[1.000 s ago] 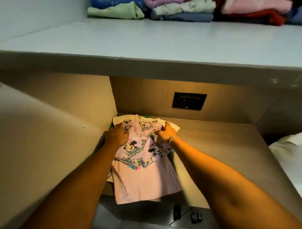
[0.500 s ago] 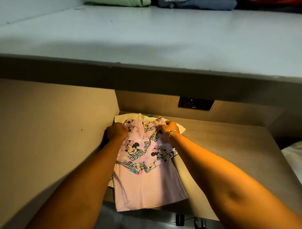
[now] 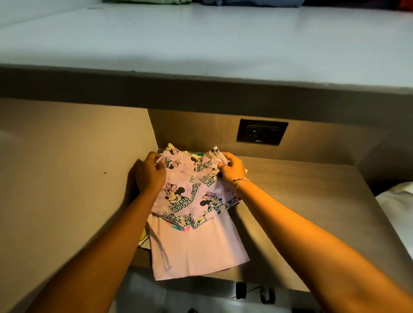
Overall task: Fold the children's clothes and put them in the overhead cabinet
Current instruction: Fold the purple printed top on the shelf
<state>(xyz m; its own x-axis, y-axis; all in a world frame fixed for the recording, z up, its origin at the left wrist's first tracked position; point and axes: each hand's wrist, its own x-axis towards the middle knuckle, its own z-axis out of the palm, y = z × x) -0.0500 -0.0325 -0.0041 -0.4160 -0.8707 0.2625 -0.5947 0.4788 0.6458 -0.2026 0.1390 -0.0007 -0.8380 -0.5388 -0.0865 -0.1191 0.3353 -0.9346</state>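
A pair of lilac printed children's shorts (image 3: 190, 192) lies on top of a plain lilac shirt (image 3: 196, 252), both on the wooden desk (image 3: 301, 212) in the left corner. My left hand (image 3: 149, 174) pinches the left end of the shorts' waistband. My right hand (image 3: 231, 168) pinches the right end, and the waistband is lifted a little off the pile. More garments lie under the shirt, with yellow and green edges showing. The white overhead shelf (image 3: 201, 44) spans the top of the view, with folded clothes (image 3: 154, 1) just visible at its far edge.
A dark wall socket (image 3: 262, 131) sits on the back panel right of the pile. A beige side panel (image 3: 67, 167) stands at the left. White bedding (image 3: 397, 205) shows at the right edge. Dark plugs and cables (image 3: 252, 290) lie below the desk front.
Both hands slid from the middle of the shorts up to the waistband, gripped its two ends and lifted it. The view tilted down, so the folded clothes on the shelf nearly left the frame.
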